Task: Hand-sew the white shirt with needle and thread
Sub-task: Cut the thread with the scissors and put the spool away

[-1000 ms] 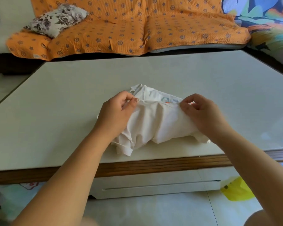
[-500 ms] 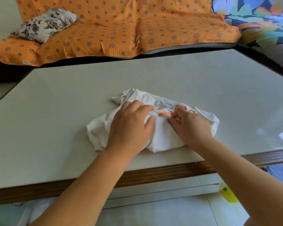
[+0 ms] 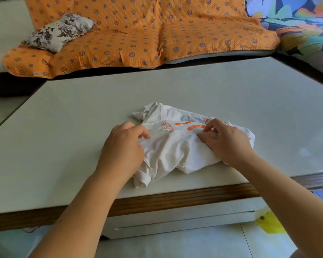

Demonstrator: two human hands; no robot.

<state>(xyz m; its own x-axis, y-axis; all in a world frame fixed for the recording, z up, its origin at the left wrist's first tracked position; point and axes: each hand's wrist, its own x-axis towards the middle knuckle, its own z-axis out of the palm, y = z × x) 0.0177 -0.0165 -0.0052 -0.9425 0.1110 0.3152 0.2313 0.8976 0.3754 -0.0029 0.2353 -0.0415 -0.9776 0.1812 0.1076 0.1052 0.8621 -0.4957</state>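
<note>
Our left hand has slid leftward since a moment ago, so now we've got it and the right hand apart, each pinching the bunched shirt at the near edge of the table, probably stretching it flat to find where to sew.

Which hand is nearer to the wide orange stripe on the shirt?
Right. The right hand has its fingers at the orange stripe on the shirt; the left hand grips the shirt's left side, apart from the stripe.
</note>
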